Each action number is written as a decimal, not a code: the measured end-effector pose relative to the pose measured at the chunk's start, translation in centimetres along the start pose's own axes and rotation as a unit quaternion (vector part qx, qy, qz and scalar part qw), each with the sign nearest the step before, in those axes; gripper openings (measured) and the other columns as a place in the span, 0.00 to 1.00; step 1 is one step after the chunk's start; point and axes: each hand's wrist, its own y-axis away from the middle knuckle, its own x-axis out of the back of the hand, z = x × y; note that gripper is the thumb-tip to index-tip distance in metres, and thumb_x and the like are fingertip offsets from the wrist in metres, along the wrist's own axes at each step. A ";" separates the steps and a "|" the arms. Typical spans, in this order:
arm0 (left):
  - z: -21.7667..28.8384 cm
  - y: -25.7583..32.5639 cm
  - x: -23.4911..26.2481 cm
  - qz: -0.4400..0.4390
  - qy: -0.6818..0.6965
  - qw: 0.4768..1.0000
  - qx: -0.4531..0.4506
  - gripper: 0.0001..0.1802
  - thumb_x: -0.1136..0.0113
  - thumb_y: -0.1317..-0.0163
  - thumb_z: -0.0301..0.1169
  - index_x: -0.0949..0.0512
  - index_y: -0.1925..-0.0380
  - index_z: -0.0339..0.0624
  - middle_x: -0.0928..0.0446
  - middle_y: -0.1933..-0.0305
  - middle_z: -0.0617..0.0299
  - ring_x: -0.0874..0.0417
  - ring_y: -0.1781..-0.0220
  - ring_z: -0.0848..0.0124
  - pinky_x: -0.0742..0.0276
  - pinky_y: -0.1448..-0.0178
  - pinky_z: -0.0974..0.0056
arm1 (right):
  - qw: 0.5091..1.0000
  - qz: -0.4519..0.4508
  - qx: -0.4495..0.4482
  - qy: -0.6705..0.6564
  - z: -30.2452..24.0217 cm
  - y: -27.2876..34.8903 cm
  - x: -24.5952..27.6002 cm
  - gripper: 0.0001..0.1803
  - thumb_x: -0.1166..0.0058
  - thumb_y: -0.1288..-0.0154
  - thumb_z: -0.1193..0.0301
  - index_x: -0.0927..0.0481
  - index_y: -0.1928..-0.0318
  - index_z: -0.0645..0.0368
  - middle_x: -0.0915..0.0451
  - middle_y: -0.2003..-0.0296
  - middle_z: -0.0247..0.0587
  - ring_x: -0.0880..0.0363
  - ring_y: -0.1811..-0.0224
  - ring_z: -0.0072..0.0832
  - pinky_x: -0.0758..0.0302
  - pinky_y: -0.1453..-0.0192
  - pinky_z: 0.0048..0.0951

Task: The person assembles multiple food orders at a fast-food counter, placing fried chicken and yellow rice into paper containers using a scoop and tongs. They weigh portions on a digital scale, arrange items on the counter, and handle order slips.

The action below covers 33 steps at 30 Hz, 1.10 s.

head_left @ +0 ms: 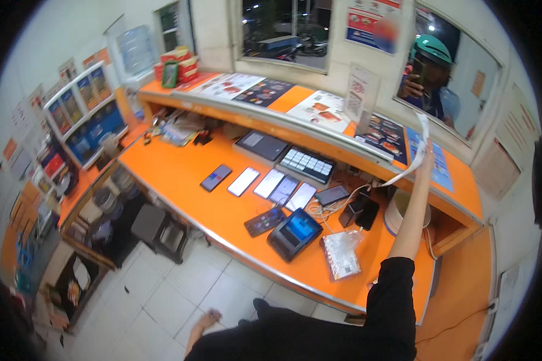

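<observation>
My right arm stretches forward to the raised orange shelf. At its end my right hand [426, 159] is closed on a long white paper strip [422, 141], which curls up towards the window and trails down over the shelf's edge. Low over the tiled floor hangs my left hand [209, 317], away from the counter, small and blurred; its fingers seem loosely bent and I see nothing in it. Behind the window opening stands a person in a green helmet [432, 49], holding up a dark phone. A black payment terminal [295, 233] with a lit screen lies on the lower orange counter [180, 171].
Several phones [242, 182] lie across the counter beside a black key panel [307, 165]. A clear plastic bag [341, 256], white cables and a round white tub [397, 213] sit towards the right. Menu sheets cover the shelf. A dark stool [156, 228] stands at the left.
</observation>
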 end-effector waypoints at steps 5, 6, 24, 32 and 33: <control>-5.4 1.1 -5.6 -0.038 0.080 0.920 0.383 0.17 0.39 0.37 0.39 0.23 0.53 0.41 0.17 0.58 0.55 0.16 0.56 0.67 0.21 0.51 0.62 | 0.999 -0.007 -0.045 0.024 -0.3 0.5 -0.2 0.21 0.59 0.25 0.71 0.27 0.34 0.48 0.22 0.62 0.28 0.30 0.71 0.16 0.34 0.72 0.20; -5.5 0.9 -5.6 -0.035 0.066 0.916 0.394 0.16 0.39 0.37 0.38 0.23 0.53 0.41 0.17 0.58 0.55 0.15 0.57 0.67 0.21 0.51 0.61 | 0.999 -0.018 -0.037 -0.012 -0.7 0.8 -0.3 0.21 0.59 0.24 0.70 0.27 0.34 0.47 0.23 0.64 0.28 0.32 0.73 0.16 0.35 0.74 0.20; -6.9 5.1 -6.6 0.178 0.026 0.934 0.310 0.21 0.43 0.39 0.47 0.22 0.54 0.43 0.17 0.59 0.52 0.17 0.54 0.53 0.23 0.49 0.53 | 0.903 -0.030 0.349 0.249 2.5 12.6 -15.9 0.19 0.47 0.29 0.67 0.27 0.41 0.59 0.24 0.47 0.43 0.24 0.45 0.34 0.26 0.39 0.37; -1.0 14.2 -10.0 0.325 0.188 0.905 0.199 0.20 0.45 0.33 0.46 0.21 0.55 0.41 0.18 0.58 0.56 0.19 0.58 0.64 0.24 0.52 0.59 | 0.900 -0.409 0.136 0.064 3.4 65.3 -29.9 0.18 0.48 0.27 0.66 0.27 0.42 0.60 0.24 0.46 0.44 0.25 0.45 0.33 0.26 0.38 0.36; 0.1 15.9 -10.1 0.335 0.278 0.883 0.177 0.22 0.44 0.33 0.48 0.22 0.51 0.41 0.19 0.54 0.57 0.19 0.53 0.66 0.24 0.49 0.61 | 0.881 -0.466 0.067 0.044 1.7 71.9 -29.2 0.18 0.49 0.27 0.66 0.27 0.42 0.60 0.24 0.46 0.44 0.25 0.45 0.33 0.26 0.38 0.36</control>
